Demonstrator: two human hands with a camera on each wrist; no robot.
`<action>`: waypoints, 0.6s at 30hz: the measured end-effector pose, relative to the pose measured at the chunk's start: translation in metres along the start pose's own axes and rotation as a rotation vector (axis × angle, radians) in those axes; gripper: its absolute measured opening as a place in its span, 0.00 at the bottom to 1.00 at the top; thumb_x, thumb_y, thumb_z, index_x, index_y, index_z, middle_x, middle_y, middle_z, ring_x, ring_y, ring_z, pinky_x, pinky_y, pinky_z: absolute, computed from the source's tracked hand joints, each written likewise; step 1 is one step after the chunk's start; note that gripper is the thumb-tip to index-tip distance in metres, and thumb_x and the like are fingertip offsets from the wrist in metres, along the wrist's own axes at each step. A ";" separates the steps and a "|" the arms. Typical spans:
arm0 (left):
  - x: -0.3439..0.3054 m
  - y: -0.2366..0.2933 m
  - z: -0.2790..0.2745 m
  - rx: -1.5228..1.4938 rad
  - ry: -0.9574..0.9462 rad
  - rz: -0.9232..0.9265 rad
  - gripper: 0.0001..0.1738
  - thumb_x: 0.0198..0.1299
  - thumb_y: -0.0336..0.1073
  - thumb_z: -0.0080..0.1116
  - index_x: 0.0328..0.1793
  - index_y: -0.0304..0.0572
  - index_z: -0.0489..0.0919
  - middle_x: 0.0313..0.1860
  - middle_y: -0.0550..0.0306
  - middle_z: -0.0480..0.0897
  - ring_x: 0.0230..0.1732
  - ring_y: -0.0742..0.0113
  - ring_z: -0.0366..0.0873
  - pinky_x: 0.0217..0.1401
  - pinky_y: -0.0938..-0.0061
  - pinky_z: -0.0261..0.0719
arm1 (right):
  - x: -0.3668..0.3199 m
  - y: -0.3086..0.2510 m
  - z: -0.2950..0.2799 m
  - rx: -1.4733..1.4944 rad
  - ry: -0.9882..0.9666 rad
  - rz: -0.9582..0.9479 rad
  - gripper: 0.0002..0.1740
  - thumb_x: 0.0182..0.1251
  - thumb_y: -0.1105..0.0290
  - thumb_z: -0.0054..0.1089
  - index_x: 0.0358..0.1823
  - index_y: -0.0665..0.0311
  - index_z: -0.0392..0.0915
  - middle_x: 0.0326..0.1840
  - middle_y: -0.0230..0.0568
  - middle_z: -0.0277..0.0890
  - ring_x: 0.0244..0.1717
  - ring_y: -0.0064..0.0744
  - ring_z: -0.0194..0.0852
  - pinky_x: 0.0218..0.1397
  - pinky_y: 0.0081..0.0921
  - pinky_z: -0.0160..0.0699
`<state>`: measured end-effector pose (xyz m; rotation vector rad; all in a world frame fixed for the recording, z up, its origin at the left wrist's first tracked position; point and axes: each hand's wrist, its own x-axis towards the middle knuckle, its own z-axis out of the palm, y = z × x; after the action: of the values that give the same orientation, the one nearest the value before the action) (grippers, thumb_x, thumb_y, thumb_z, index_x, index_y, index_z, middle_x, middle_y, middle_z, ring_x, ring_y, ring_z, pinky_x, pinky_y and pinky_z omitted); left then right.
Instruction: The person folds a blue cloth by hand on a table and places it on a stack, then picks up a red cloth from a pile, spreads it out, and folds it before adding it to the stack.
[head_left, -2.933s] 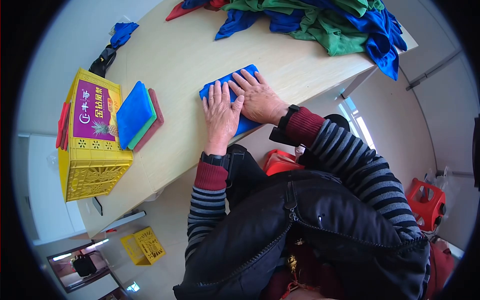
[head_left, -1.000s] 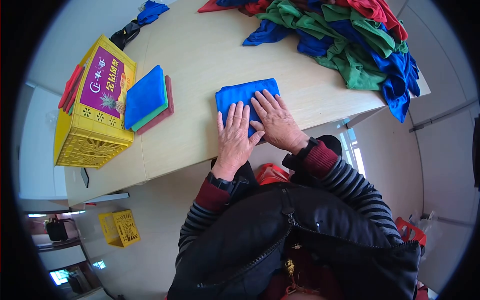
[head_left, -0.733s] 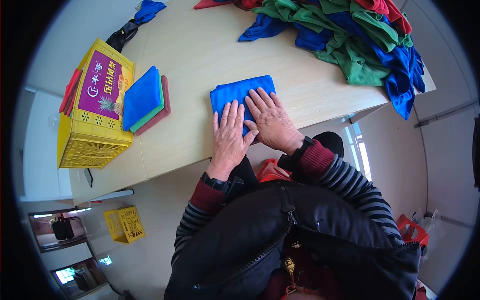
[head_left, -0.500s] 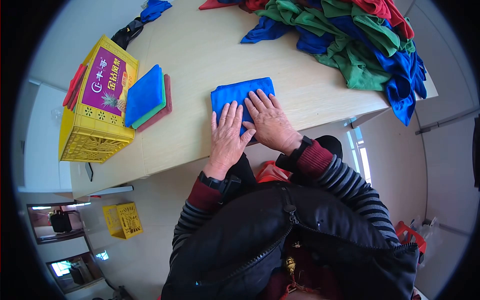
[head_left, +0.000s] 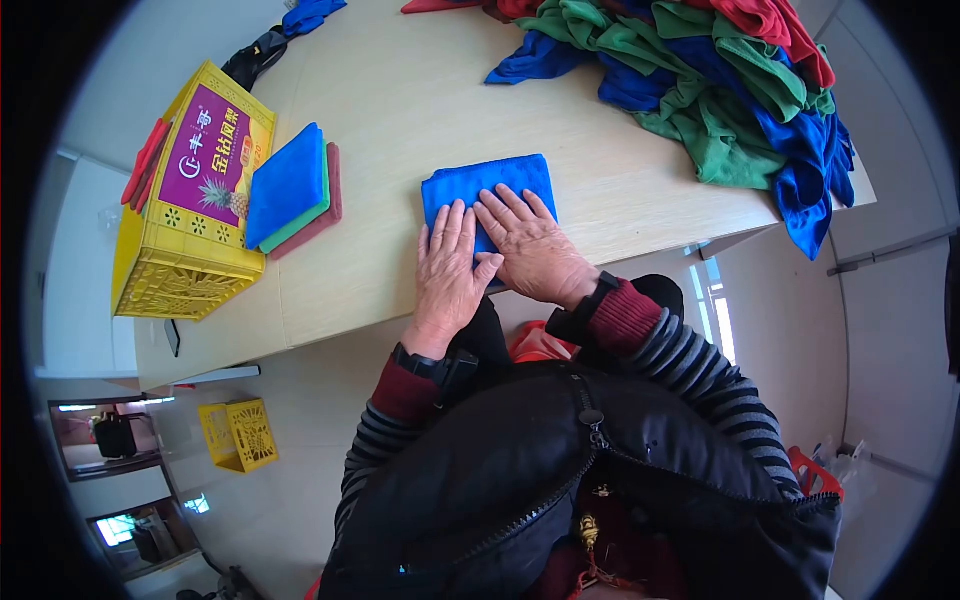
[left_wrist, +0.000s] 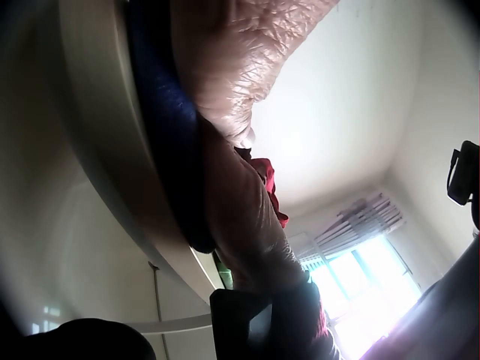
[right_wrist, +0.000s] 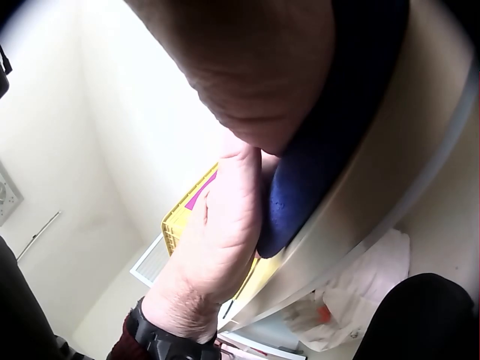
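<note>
A folded blue cloth [head_left: 500, 174] lies flat near the front edge of the table. Both hands rest on it, palms down. The left hand [head_left: 447, 280] lies over its left side with straight fingers. Beside it, the right hand [head_left: 532, 248] has its fingers spread across the middle of the cloth, and the left thumb meets it. Much of the cloth's near part is hidden beneath the hands. In the right wrist view the cloth's thick blue side [right_wrist: 289, 210] shows at the table edge, under the palm.
A yellow crate [head_left: 190, 275] stands at the left, with red cloths [head_left: 148, 165] over its far side. Against it lean folded blue [head_left: 288, 190], green and brownish-red cloths. Loose blue, green and red cloths [head_left: 720, 130] heap at the back right. Another yellow crate [head_left: 240, 435] is on the floor.
Both hands have drawn back from the far part of the folded blue cloth, baring more of it. In the last half second the right hand has slid slightly left and nearer.
</note>
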<state>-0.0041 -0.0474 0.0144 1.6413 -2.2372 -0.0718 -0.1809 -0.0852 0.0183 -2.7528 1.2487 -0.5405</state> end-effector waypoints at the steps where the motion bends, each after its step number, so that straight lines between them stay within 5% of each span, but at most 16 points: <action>1: 0.001 0.000 -0.001 0.002 0.008 0.003 0.44 0.73 0.65 0.41 0.81 0.36 0.61 0.83 0.43 0.58 0.84 0.47 0.51 0.85 0.48 0.43 | 0.001 0.000 0.000 -0.006 0.006 -0.002 0.37 0.78 0.48 0.44 0.79 0.66 0.60 0.84 0.48 0.55 0.85 0.47 0.46 0.85 0.50 0.40; 8: 0.014 -0.005 -0.016 0.022 0.053 0.068 0.45 0.73 0.66 0.40 0.81 0.34 0.62 0.82 0.41 0.60 0.84 0.45 0.52 0.84 0.46 0.44 | 0.002 0.009 -0.008 0.207 0.008 0.037 0.37 0.76 0.49 0.45 0.79 0.65 0.61 0.83 0.49 0.56 0.85 0.50 0.47 0.86 0.50 0.40; 18: 0.025 -0.022 0.013 -0.036 0.064 0.047 0.45 0.74 0.67 0.38 0.80 0.35 0.63 0.82 0.41 0.60 0.84 0.46 0.52 0.84 0.45 0.44 | 0.009 0.006 0.004 -0.036 0.002 0.115 0.34 0.75 0.56 0.50 0.78 0.62 0.62 0.83 0.50 0.56 0.85 0.51 0.46 0.85 0.49 0.43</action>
<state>0.0054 -0.0801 0.0030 1.5500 -2.2126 -0.0462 -0.1785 -0.0958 0.0156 -2.6881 1.4200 -0.5162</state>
